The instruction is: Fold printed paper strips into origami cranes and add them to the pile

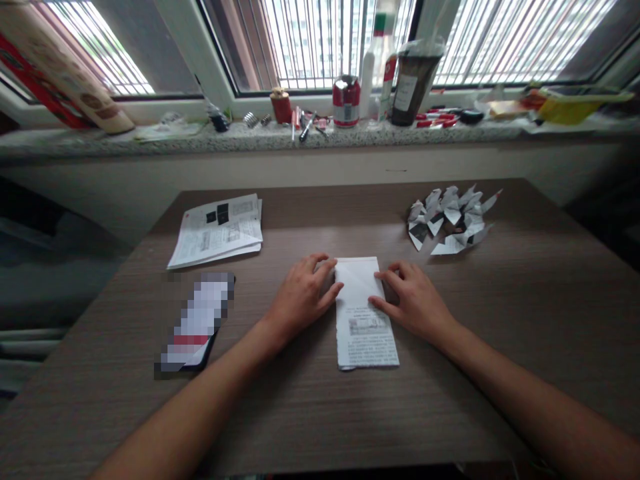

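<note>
Item one: a paper strip (363, 313), lying flat on the table (300, 413) between my two hands, near the middle. It is showing layers at its near edge, so I am judging it folded. Its long axis is running near to far, the near end leaning slightly right; the blank part is pointing far, the printed part near. Its left edge is looking ragged.

Item two: my left hand (303, 293), palm down. Thumb and forefinger are spreading apart, their tips meeting the strip's left edge towards the far end; nothing is being pinched.

Item three: my right hand (420, 300), mirroring it. Thumb and forefinger are parting, tips resting on the strip's right edge; the other fingers are curling loosely.

Step in hand, as I am judging it: steadying and squaring the strip. Any next move is calling for light, even contact along both long edges, so the layers are not slipping.

Also listed: a stack of papers (220, 233), lying far left; a phone (200, 320), lying nearer, left of my left hand; a ring of folded paper pieces (463, 217), sitting far right; a can (346, 103) and a cup (413, 87), standing on the windowsill (250, 139) beyond.
</note>
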Available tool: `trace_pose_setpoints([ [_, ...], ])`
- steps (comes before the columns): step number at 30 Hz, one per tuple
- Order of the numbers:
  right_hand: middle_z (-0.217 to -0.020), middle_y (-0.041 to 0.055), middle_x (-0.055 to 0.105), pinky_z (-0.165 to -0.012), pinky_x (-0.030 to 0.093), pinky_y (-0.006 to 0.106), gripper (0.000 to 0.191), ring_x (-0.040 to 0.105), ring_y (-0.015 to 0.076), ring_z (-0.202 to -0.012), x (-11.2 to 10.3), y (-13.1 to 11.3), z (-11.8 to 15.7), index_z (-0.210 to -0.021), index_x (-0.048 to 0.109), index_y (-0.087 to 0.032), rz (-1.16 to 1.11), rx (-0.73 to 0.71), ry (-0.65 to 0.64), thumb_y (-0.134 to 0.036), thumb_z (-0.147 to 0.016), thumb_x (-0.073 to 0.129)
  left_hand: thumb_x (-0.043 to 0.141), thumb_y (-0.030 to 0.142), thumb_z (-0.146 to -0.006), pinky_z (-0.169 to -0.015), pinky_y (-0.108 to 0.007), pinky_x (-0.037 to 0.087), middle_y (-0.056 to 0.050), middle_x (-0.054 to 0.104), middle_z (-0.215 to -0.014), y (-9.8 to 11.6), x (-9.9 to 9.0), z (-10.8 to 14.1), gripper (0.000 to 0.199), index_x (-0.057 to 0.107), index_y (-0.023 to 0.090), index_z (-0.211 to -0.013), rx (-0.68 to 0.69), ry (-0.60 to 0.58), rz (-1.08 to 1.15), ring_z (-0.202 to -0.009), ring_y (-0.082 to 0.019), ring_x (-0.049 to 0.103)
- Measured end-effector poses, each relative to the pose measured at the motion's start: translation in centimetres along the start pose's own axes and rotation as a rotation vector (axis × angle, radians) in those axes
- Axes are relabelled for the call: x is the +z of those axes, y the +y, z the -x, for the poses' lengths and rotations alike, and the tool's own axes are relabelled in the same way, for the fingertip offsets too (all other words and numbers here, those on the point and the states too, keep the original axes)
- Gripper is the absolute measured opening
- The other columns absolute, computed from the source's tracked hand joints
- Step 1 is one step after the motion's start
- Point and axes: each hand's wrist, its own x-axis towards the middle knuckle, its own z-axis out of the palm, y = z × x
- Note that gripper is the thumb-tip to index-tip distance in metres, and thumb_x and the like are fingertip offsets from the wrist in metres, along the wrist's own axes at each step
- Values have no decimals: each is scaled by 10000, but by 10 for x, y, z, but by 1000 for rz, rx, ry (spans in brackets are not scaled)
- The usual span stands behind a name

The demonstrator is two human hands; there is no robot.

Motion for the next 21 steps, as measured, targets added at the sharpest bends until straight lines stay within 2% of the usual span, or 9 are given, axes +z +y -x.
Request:
trace_pose_setpoints([
  [3,-1123,145,642,-873,522,518,367,599,352,-1023,-2,2,-1,-1124,667,-232,50,18,25,-535,-919,694,626,360,-1003,-1098,-505,485,-142,590,-1374,8,-7,2,354,614,196,-1317,18,-62,41,-1256,-312,585],
  [6,-1110,149,644,-844,517,518,375,601,361,-1011,-2,4,-1,-1087,649,-234,96,40,44,-563,-911,687,654,416,-987,-1096,-517,485,-141,584,-1389,16,-8,5,408,621,207,-1336,38,-117,58,-1265,-321,576],
  [10,-1104,156,641,-829,516,509,377,600,360,-993,-3,6,-1,-1053,639,-224,127,50,36,-571,-912,680,683,464,-966,-1145,-540,446,-136,537,-1460,19,-5,10,481,619,234,-1383,62,-183,49,-1348,-345,505],
  [12,-1106,152,641,-844,516,507,346,601,350,-987,-5,6,-1,-1047,650,-222,118,34,33,-548,-932,667,668,452,-978,-1176,-553,413,-117,486,-1518,17,-3,12,487,601,284,-1430,68,-195,43,-1403,-352,449],
  [14,-1118,143,641,-881,515,504,293,603,338,-1006,-6,7,-2,-1079,665,-226,88,0,46,-496,-968,638,643,388,-998,-1202,-568,379,-86,399,-1594,12,-3,13,478,573,353,-1469,107,-211,39,-1453,-349,389],
  [17,-1194,141,638,-957,510,510,291,597,338,-1106,-6,9,-3,-1227,658,-231,33,-63,63,-413,-1008,596,622,252,-1001,-1235,-597,314,-51,316,-1645,4,-3,12,509,561,429,-1474,194,-270,35,-1513,-343,304],
  [21,-1290,135,623,-1024,500,529,360,583,339,-1197,-2,13,-4,-1343,630,-271,-25,-128,20,-369,-997,618,618,182,-988,-1248,-604,278,-56,288,-1658,-1,-3,9,566,536,436,-1488,245,-273,35,-1526,-327,292],
])
